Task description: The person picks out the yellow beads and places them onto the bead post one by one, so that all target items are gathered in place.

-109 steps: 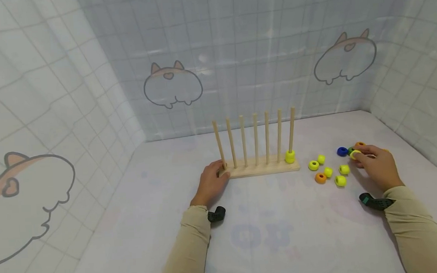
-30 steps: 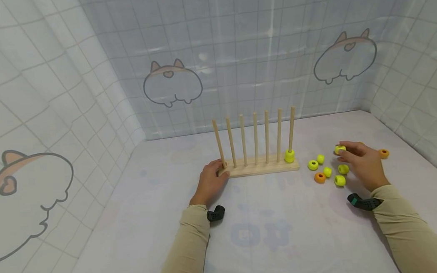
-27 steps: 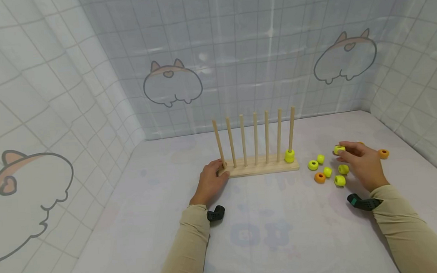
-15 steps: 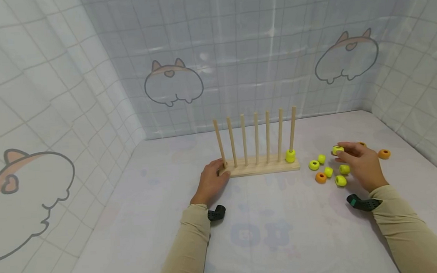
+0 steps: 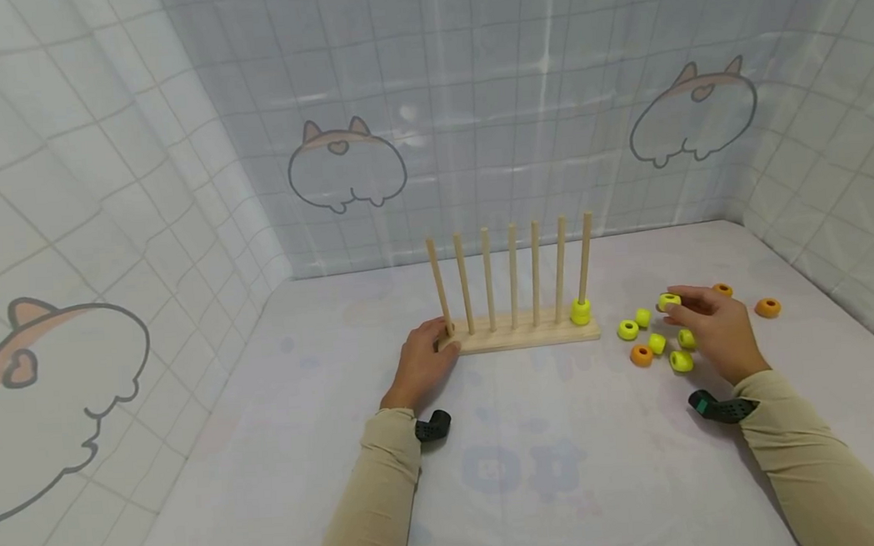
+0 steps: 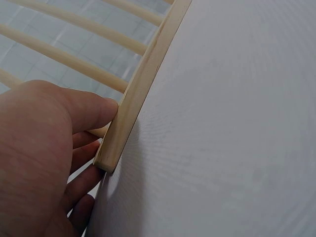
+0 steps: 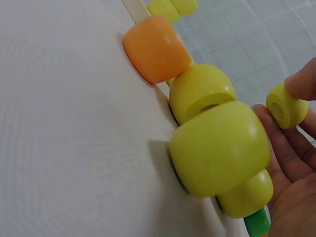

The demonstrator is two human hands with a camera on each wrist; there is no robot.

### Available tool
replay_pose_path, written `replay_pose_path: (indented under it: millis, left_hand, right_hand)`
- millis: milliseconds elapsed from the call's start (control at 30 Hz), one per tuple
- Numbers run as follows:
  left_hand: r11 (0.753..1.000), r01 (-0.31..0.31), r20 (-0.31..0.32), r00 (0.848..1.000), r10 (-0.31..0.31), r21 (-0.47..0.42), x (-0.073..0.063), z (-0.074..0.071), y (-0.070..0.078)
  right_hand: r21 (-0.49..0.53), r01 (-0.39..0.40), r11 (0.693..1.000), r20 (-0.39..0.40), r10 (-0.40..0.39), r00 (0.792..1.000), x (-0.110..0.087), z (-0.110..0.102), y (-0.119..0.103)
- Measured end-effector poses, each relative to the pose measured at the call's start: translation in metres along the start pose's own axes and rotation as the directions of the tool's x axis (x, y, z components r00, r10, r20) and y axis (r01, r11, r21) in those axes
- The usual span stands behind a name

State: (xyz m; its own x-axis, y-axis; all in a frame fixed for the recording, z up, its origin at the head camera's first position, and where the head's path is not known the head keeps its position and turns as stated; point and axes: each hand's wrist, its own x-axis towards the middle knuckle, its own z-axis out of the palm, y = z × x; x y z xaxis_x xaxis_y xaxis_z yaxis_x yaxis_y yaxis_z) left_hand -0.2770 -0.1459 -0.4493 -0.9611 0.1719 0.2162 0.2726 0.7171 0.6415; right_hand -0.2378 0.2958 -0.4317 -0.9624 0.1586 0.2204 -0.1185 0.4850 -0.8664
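Now | right hand [image 5: 714,331] pinches yellow bead [image 5: 668,300] | left hand [image 5: 422,366] grips rack [image 5: 524,339]

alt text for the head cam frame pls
A right hand pinches a yellow bead above loose yellow and orange beads, while the left hand grips the end of a wooden seven-peg rack with yellow beads on its rightmost peg.

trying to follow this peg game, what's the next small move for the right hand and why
Probably carry the yellow bead pinched in the right hand left, up over the rightmost peg, then thread it down. That peg already has yellow beads at its foot, the others look bare, and the left hand grips the rack's base.
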Motion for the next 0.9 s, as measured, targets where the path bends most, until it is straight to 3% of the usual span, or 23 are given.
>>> replay_pose_path:
  millis: [367,633,900]
  left_hand:
    - [1.000,-0.010,-0.002,1.000,0.010,-0.019,-0.002,-0.004,0.004]
    - [1.000,-0.005,-0.011,1.000,0.005,-0.017,0.000,-0.001,0.002]
    - [1.000,-0.009,-0.013,1.000,0.009,-0.027,-0.001,-0.001,0.002]
  right_hand:
    - [0.001,0.021,1.000,-0.012,-0.021,1.000,0.005,-0.005,-0.009]
    - [0.181,0.039,0.983,0.065,-0.052,0.997,0.012,-0.002,-0.016]
    - [0.190,0.019,0.982,0.103,-0.039,0.994,0.021,0.007,-0.021]
